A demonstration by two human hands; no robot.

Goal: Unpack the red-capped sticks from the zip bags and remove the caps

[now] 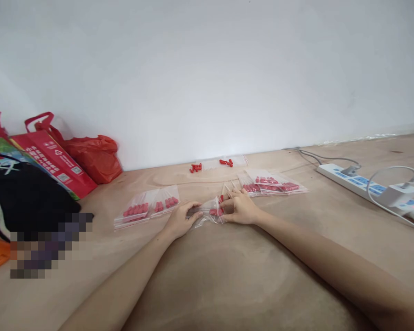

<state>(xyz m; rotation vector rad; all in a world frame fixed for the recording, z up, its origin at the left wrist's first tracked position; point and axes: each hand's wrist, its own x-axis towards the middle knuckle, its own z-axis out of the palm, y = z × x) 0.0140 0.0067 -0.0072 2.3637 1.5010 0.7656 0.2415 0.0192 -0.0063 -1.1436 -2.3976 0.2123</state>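
Note:
A small clear plastic bag (pixel 207 208) with small red pieces (pixel 215 212) in it lies between my hands, low over the wooden table. My left hand (pixel 183 220) pinches its left side between thumb and fingers. At the other side my right hand (pixel 243 208) is closed on the bag's right edge, and a bit of red shows by its fingertips. Flat bags of red pieces (pixel 136 210) lie to the left of my left hand. More filled bags (pixel 269 184) overlap just beyond my right hand.
Loose red pieces (pixel 195 168) and more red pieces (pixel 226 162) lie near the wall, beside a clear bag (pixel 240 160). A white power strip (pixel 359 181) with a plugged-in charger (pixel 398 195) and cables sits at right. Red bags (pixel 93 158) and a black cloth item (pixel 27 197) crowd the left.

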